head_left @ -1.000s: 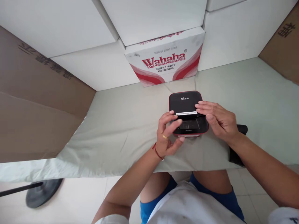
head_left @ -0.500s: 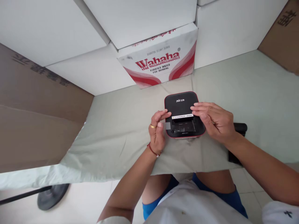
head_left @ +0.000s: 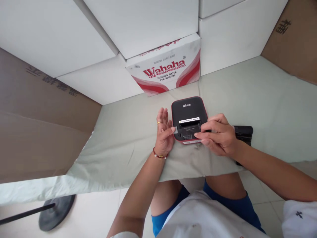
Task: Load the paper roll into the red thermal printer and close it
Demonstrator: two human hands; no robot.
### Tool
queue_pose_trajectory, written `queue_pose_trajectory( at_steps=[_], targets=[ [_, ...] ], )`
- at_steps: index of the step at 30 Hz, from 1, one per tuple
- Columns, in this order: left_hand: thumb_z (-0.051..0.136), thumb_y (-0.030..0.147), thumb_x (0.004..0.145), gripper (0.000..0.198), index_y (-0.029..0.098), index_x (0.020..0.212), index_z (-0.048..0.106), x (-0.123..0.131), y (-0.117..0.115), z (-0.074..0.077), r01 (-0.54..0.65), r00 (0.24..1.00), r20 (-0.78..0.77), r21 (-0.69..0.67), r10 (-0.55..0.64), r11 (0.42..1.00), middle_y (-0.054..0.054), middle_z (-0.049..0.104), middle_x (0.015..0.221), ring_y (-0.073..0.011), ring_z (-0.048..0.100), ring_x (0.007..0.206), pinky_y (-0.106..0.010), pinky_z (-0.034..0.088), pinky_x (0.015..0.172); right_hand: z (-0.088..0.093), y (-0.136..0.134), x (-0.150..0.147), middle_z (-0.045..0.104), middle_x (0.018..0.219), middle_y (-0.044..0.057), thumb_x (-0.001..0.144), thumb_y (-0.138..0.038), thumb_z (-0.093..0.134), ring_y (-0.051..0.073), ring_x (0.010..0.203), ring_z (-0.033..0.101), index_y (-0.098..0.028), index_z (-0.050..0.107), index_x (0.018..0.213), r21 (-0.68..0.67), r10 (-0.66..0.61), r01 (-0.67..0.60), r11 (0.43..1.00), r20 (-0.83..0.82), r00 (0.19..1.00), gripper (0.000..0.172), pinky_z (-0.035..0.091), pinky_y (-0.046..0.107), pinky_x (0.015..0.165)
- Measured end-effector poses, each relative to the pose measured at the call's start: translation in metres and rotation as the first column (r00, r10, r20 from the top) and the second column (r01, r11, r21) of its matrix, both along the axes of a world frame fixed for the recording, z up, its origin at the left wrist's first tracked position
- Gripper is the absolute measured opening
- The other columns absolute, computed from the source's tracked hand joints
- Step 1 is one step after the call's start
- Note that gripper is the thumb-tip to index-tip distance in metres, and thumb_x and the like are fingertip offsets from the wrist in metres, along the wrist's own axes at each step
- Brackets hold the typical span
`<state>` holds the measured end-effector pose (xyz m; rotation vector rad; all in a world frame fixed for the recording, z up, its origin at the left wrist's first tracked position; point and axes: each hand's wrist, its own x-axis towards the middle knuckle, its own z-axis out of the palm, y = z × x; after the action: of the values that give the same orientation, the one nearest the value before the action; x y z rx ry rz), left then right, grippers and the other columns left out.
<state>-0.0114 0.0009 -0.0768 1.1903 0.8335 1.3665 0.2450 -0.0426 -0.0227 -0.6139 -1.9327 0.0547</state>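
A small black device with red trim [head_left: 188, 110] lies on the pale green cloth-covered table [head_left: 119, 142], a white label strip across its top and an open recess near its front. My left hand [head_left: 163, 134] stands upright against the device's left side, fingers apart, with the thumb touching a small grey tab there. My right hand [head_left: 219, 138] grips the device's front right part, thumb and fingertips meeting at its front edge. A gold ring and a red cord bracelet are on the left hand and wrist.
A black object [head_left: 243, 131] lies behind my right hand. A Wahaha carton [head_left: 165, 71] and plain white boxes [head_left: 138, 26] wall the back. Brown cardboard [head_left: 37, 129] stands at left and right. A black round stand base [head_left: 55, 211] rests on the floor.
My left hand came off the device's front and moved to its left side, opening flat. My right hand slid from the top down to the front edge.
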Motion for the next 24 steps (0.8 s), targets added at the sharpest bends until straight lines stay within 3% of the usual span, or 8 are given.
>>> queue_pose_trajectory(
  at_steps=[4, 9, 13, 15, 17, 19, 22, 24],
  targets=[
    [0.093, 0.05, 0.084, 0.101, 0.052, 0.168, 0.038, -0.003, 0.003, -0.005, 0.142, 0.989, 0.041, -0.064, -0.139, 0.988, -0.001, 0.034, 0.187, -0.028, 0.029, 0.177, -0.05, 0.036, 0.142, -0.003, -0.001, 0.0, 0.078, 0.092, 0.003, 0.108, -0.036, 0.064, 0.023, 0.092, 0.066, -0.033, 0.086, 0.109, 0.018, -0.044, 0.044, 0.999, -0.003, 0.999, 0.022, 0.055, 0.044, 0.079],
    [0.098, 0.053, 0.08, 0.112, 0.055, 0.17, 0.032, 0.001, 0.005, -0.008, 0.144, 0.988, 0.059, -0.054, -0.141, 0.988, -0.001, 0.035, 0.186, -0.0273, 0.032, 0.176, -0.048, 0.04, 0.139, -0.005, 0.0, -0.001, 0.083, 0.102, 0.003, 0.107, -0.039, 0.063, 0.025, 0.097, 0.072, -0.034, 0.086, 0.1, 0.012, -0.087, 0.087, 0.996, 0.031, 0.996, 0.024, 0.058, 0.045, 0.08],
    [0.101, 0.053, 0.076, 0.11, 0.052, 0.166, 0.039, 0.003, 0.006, -0.011, 0.106, 0.993, 0.061, -0.074, -0.101, 0.992, -0.003, 0.035, 0.186, -0.031, 0.028, 0.177, -0.051, 0.037, 0.141, 0.013, 0.002, -0.001, 0.086, 0.104, 0.004, 0.105, -0.028, 0.066, 0.024, 0.096, 0.076, -0.029, 0.081, 0.1, 0.023, 0.082, -0.082, 0.996, 0.036, 0.996, 0.016, 0.064, 0.042, 0.084],
    [0.099, 0.056, 0.077, 0.102, 0.046, 0.163, 0.044, 0.004, 0.006, -0.011, 0.118, 0.992, 0.061, -0.068, -0.114, 0.991, -0.004, 0.036, 0.185, -0.0317, 0.029, 0.177, -0.052, 0.033, 0.143, 0.03, 0.007, -0.002, 0.086, 0.097, 0.003, 0.109, -0.029, 0.062, 0.021, 0.085, 0.076, -0.028, 0.077, 0.091, -0.09, 0.144, -0.142, 0.986, 0.018, 0.989, 0.023, 0.063, 0.038, 0.08],
    [0.096, 0.057, 0.08, 0.092, 0.041, 0.159, 0.05, 0.005, 0.005, -0.012, 0.134, 0.989, 0.071, -0.052, -0.13, 0.99, -0.006, 0.04, 0.183, -0.0316, 0.034, 0.174, -0.052, 0.032, 0.142, 0.048, 0.017, -0.003, 0.083, 0.09, 0.002, 0.113, -0.033, 0.057, 0.018, 0.074, 0.073, -0.027, 0.075, 0.085, -0.299, 0.079, -0.067, 0.952, 0.031, 0.996, 0.034, 0.06, 0.035, 0.072],
    [0.094, 0.055, 0.082, 0.084, 0.037, 0.154, 0.054, 0.007, 0.005, -0.012, 0.151, 0.985, 0.09, -0.044, -0.147, 0.988, -0.007, 0.046, 0.178, -0.0317, 0.041, 0.169, -0.051, 0.035, 0.14, 0.061, 0.034, -0.008, 0.082, 0.088, 0.002, 0.111, -0.035, 0.06, 0.018, 0.072, 0.072, -0.026, 0.078, 0.088, -0.433, -0.034, 0.112, 0.895, 0.184, 0.982, 0.031, 0.056, 0.035, 0.07],
    [0.093, 0.053, 0.082, 0.081, 0.034, 0.151, 0.057, 0.009, 0.006, -0.012, 0.171, 0.98, 0.116, -0.046, -0.165, 0.984, -0.009, 0.051, 0.174, -0.032, 0.047, 0.164, -0.051, 0.039, 0.137, 0.06, 0.064, -0.021, 0.084, 0.092, 0.007, 0.098, -0.029, 0.074, 0.023, 0.077, 0.074, -0.024, 0.083, 0.092, -0.382, -0.113, 0.352, 0.855, 0.525, 0.844, 0.012, 0.053, 0.036, 0.07],
    [0.094, 0.053, 0.081, 0.08, 0.034, 0.15, 0.058, 0.009, 0.007, -0.013, 0.171, 0.979, 0.119, -0.044, -0.165, 0.984, -0.009, 0.052, 0.173, -0.0317, 0.048, 0.164, -0.051, 0.039, 0.136, 0.048, 0.083, -0.032, 0.083, 0.085, 0.009, 0.091, -0.028, 0.079, 0.025, 0.074, 0.073, -0.024, 0.083, 0.084, -0.357, -0.128, 0.416, 0.836, 0.61, 0.782, 0.009, 0.051, 0.037, 0.067]
  ],
)
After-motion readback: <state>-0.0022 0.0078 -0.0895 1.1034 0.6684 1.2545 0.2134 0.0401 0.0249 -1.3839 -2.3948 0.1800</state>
